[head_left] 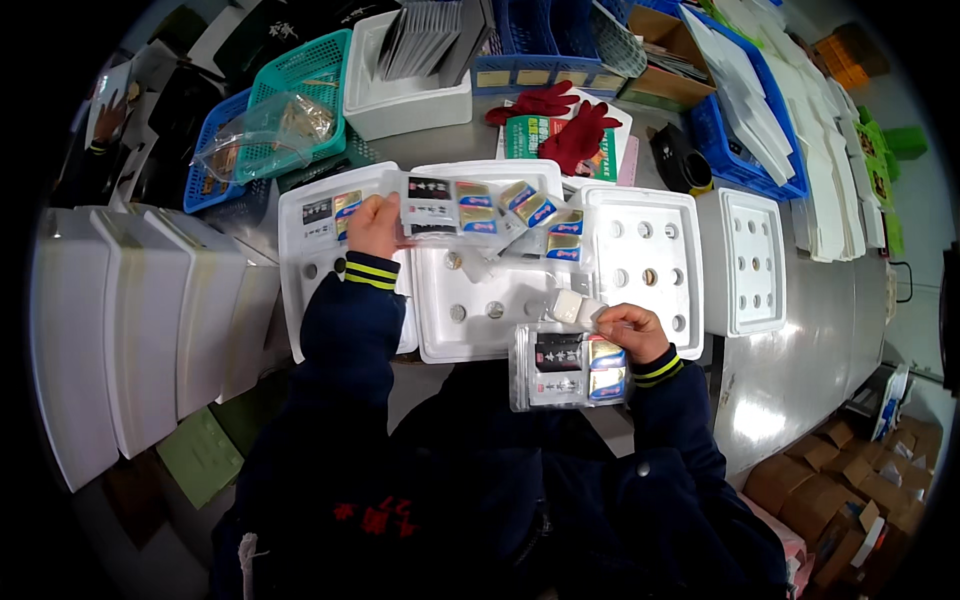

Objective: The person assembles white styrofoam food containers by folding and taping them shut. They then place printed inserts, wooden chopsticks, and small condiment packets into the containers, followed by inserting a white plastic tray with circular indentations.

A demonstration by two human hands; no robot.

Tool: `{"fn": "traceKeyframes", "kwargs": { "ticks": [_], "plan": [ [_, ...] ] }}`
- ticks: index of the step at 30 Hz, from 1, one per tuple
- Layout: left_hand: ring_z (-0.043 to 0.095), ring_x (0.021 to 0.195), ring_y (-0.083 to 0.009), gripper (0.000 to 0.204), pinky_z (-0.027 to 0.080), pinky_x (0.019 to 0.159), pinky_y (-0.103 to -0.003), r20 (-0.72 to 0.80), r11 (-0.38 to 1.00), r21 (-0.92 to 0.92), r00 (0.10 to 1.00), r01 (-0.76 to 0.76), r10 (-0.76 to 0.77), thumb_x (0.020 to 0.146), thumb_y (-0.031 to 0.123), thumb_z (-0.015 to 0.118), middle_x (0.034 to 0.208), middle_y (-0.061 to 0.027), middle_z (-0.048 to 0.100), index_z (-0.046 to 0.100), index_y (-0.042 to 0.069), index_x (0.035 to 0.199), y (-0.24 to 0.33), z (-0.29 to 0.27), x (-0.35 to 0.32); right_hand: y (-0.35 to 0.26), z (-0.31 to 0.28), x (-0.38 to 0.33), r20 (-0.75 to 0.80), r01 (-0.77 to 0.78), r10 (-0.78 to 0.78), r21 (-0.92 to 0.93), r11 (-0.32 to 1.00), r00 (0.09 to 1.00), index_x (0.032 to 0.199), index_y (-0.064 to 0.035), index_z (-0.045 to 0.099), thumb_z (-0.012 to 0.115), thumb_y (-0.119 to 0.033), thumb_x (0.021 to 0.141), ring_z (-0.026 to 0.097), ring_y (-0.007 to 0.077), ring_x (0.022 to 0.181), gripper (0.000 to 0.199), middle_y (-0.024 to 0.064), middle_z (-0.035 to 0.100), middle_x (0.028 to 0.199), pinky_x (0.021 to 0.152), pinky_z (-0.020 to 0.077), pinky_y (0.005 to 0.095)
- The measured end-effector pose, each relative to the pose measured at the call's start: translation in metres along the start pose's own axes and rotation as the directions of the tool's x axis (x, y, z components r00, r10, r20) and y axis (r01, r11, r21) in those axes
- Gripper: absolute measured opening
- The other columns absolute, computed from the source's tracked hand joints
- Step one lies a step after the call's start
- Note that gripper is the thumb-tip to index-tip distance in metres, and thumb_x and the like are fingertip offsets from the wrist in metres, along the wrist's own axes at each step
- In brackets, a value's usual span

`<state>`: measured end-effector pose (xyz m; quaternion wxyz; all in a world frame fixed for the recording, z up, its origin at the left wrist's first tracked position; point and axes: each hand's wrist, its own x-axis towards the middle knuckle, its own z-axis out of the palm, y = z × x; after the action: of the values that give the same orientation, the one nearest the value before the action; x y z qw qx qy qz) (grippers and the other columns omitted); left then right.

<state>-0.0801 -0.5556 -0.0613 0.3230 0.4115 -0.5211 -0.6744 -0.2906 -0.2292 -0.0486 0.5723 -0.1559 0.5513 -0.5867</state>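
My left hand (374, 224) grips the left edge of a clear plastic packet (447, 208) holding black, gold and blue sachets, held over a white foam tray (480, 300). More such packets (548, 222) fan out to its right on the tray. Nearer my body, my right hand (630, 330) pinches the top of another clear packet (568, 368) with a black label and blue-gold sachets, plus a small white piece (570, 305). Both sleeves are dark blue with yellow-striped cuffs.
White foam trays with round holes (645, 265) (752, 262) lie to the right, stacked white foam lids (150, 320) to the left. Teal (300, 95) and blue baskets (215, 150), red gloves (565, 120), a blue crate of white sheets (745, 110) and cardboard boxes (850, 490) surround the grey table.
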Motion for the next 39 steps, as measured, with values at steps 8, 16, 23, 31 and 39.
{"fn": "traceKeyframes", "kwargs": {
  "ticks": [8, 16, 23, 31, 39],
  "plan": [
    [0.058, 0.058, -0.0121, 0.019, 0.053, 0.047, -0.029, -0.009, 0.970, -0.224, 0.995, 0.090, -0.095, 0.089, 0.020, 0.051, 0.072, -0.0019, 0.058, 0.049, 0.010, 0.073, -0.003, -0.016, 0.011, -0.044, -0.073, -0.021, -0.293, 0.164, -0.190, -0.110, 0.980, 0.937, 0.097, 0.0004, 0.059, 0.062, -0.005, 0.079, 0.059, 0.0139, 0.083, 0.018, 0.0064, 0.062, 0.090, 0.076, 0.0479, 0.0262],
    [0.063, 0.073, -0.0177, 0.017, 0.054, 0.053, -0.030, 0.094, 0.956, -0.285, 0.995, 0.071, -0.046, 0.090, 0.020, 0.049, 0.088, -0.0066, 0.064, 0.054, 0.005, 0.096, -0.002, -0.023, 0.002, -0.047, -0.150, 0.017, -0.344, -0.067, -0.063, -0.354, 0.933, 0.937, 0.123, -0.0020, 0.047, 0.068, -0.007, 0.077, 0.060, 0.0199, 0.091, 0.052, 0.0150, 0.058, 0.108, 0.079, 0.0491, 0.0276],
    [0.063, 0.083, -0.0234, 0.023, 0.056, 0.057, -0.032, 0.058, 0.957, -0.291, 0.998, 0.010, 0.008, 0.092, 0.021, 0.044, 0.101, -0.0129, 0.060, 0.051, 0.002, 0.103, -0.011, -0.074, -0.015, -0.073, -0.181, -0.033, -0.634, 0.384, -0.345, -0.082, 0.920, 0.692, 0.100, 0.0015, 0.062, 0.066, -0.003, 0.078, 0.059, 0.0110, 0.075, 0.023, 0.0065, 0.064, 0.087, 0.062, 0.0439, 0.0189],
    [0.062, 0.072, -0.0146, 0.014, 0.052, 0.052, -0.026, -0.058, 0.969, -0.248, 0.998, 0.021, -0.037, 0.090, 0.020, 0.048, 0.083, -0.0059, 0.061, 0.050, 0.008, 0.083, 0.008, -0.068, -0.034, -0.072, -0.151, 0.002, -0.798, 0.008, -0.234, -0.276, 0.961, 0.555, 0.124, 0.0041, 0.042, 0.066, -0.013, 0.078, 0.063, 0.0169, 0.065, 0.054, 0.0142, 0.063, 0.083, 0.055, 0.0509, 0.0267],
    [0.062, 0.067, -0.0145, 0.018, 0.052, 0.054, -0.026, -0.115, 0.960, -0.279, 0.993, -0.028, -0.004, 0.089, 0.022, 0.050, 0.079, -0.0059, 0.062, 0.051, 0.007, 0.079, 0.015, -0.059, -0.053, -0.025, 0.097, 0.096, 0.400, 0.253, -0.343, -0.881, -0.399, 0.850, 0.131, -0.0222, 0.037, 0.074, -0.020, 0.055, 0.033, 0.0385, 0.121, 0.084, 0.0152, 0.033, 0.134, 0.088, 0.0350, 0.0583]
  ]
}}
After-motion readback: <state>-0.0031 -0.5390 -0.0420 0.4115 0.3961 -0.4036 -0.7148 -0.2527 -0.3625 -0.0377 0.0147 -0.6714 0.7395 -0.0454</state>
